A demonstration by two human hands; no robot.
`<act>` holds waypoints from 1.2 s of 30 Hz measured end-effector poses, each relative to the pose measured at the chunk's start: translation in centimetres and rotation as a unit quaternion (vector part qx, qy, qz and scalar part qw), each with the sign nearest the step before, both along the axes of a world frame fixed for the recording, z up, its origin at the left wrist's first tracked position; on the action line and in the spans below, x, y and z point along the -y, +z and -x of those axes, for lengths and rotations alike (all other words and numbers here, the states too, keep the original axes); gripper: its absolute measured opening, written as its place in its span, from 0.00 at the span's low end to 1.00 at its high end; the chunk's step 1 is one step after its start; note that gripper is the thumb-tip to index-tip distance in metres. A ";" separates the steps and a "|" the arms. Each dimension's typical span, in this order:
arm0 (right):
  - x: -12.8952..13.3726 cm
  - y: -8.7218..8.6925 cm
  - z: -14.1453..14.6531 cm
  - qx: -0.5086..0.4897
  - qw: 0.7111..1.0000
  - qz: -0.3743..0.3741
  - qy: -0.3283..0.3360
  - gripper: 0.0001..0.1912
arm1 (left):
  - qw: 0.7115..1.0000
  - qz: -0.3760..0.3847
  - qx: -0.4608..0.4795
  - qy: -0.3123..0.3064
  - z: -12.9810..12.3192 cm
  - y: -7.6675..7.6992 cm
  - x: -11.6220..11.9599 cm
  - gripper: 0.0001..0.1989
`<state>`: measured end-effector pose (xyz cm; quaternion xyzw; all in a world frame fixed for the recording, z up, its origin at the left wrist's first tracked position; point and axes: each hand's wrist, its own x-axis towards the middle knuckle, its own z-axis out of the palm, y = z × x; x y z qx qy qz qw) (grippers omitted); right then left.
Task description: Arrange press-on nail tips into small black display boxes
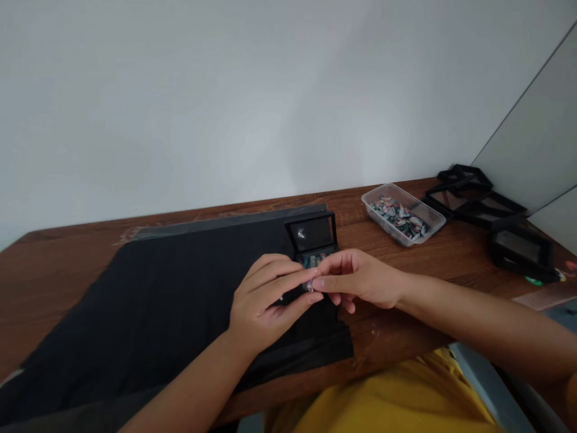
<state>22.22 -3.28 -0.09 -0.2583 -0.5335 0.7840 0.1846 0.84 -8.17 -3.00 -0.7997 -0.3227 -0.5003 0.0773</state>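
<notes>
My left hand (pixel 270 294) and my right hand (pixel 356 279) meet over a black cloth. Between their fingertips is a small shiny, whitish piece (pixel 309 285), pinched from both sides and largely covered by the fingers. Just behind the hands stands a small black case (pixel 311 233), its clear-windowed lid raised. Several small teal and pale pieces (pixel 312 261) show inside the case, whose front part is hidden by my fingers.
The black cloth (pixel 171 300) covers much of the wooden table (pixel 455 258). To the right, a clear plastic tub (pixel 421 236) holds many small shiny teal, pink and silver pieces (pixel 399 215). Several black window-lidded cases (pixel 482 201) lie beyond it, near the wall.
</notes>
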 end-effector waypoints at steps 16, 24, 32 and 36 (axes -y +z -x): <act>-0.6 -0.7 -1.2 0.227 0.773 -0.588 -0.064 0.07 | 0.992 0.093 0.080 0.008 2.4 0.1 -0.5 0.06; -0.3 -1.0 -1.1 0.230 0.699 -0.677 0.024 0.14 | 0.994 0.078 0.081 0.003 2.4 0.3 -0.3 0.07; -0.2 -1.7 -0.9 0.228 0.679 -0.697 0.033 0.18 | 0.991 0.121 0.065 0.001 2.4 0.3 -0.2 0.06; -0.3 -1.8 -1.0 0.226 0.681 -0.696 0.032 0.16 | 0.983 0.179 0.031 -0.019 3.1 -0.1 -0.6 0.07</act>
